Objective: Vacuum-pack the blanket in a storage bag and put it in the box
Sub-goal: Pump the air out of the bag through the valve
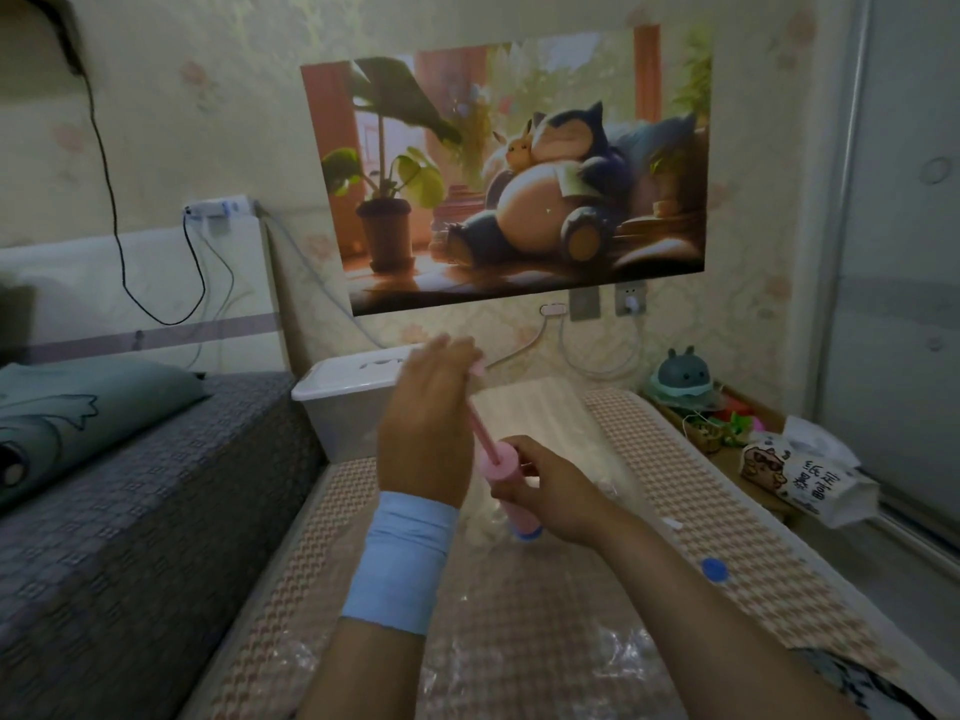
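Blanket (519,641), checked pink and cream, packed flat inside a clear, crinkled storage bag (623,648), stretching from the near edge of view away toward the box. Underneath, whatever carries the bag hidden from sight.

Near the bag's right edge, a small blue cap (713,570), lying loose on the plastic, apart from both hands.

Near the middle of the bag, a pink pump (506,472), tilted, blue foot down on the plastic. Right hand (550,493) wrapped round the pump's barrel, thumb on the near side. Left hand (426,428), blue wristband (400,558) at the wrist, raised above the barrel and closed round the handle (479,367) at the top of the thin pink rod (478,426), with the rod drawn well out of the barrel.

Past the bag's far edge, a translucent white box (337,413) with its lid (353,374) on, just beside the corner of a grey patterned bed (130,511) at left. On that bed, a grey-green pillow (67,418).

At right, beyond the bag's right edge, a printed tissue pack (810,483) and, farther off, a round teal toy (680,379).

Farthest off, a wall picture (519,179) of a sleeping cartoon creature, with sockets (631,298) just below it.
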Available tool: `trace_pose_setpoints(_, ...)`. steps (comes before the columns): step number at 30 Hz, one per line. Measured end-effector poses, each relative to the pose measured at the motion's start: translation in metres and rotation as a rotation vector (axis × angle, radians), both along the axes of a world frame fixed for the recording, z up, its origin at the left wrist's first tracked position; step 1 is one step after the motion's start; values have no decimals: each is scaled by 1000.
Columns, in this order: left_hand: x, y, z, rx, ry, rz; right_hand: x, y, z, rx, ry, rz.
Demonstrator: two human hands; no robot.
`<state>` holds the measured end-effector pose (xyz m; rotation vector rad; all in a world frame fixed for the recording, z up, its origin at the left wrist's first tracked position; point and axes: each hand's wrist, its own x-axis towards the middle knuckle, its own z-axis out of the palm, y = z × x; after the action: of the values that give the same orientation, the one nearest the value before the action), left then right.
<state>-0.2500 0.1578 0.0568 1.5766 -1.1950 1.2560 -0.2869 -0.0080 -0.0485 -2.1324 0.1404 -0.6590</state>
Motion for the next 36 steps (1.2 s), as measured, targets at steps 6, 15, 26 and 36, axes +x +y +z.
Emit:
trace_pose_setpoints(6, 9, -10, -19, 35, 162, -28, 1, 2, 0, -12, -1, 6)
trace_pose_setpoints(15, -3, -4, -5, 42, 27, 25, -1, -2, 0, -10, -9, -6)
trace_pose_setpoints(26, 10, -18, -43, 544, 515, 145, 1, 8, 1, -17, 0, 4)
trace_pose_setpoints(36, 5, -10, -22, 59, 215, 11, 0, 4, 0, -15, 9, 13)
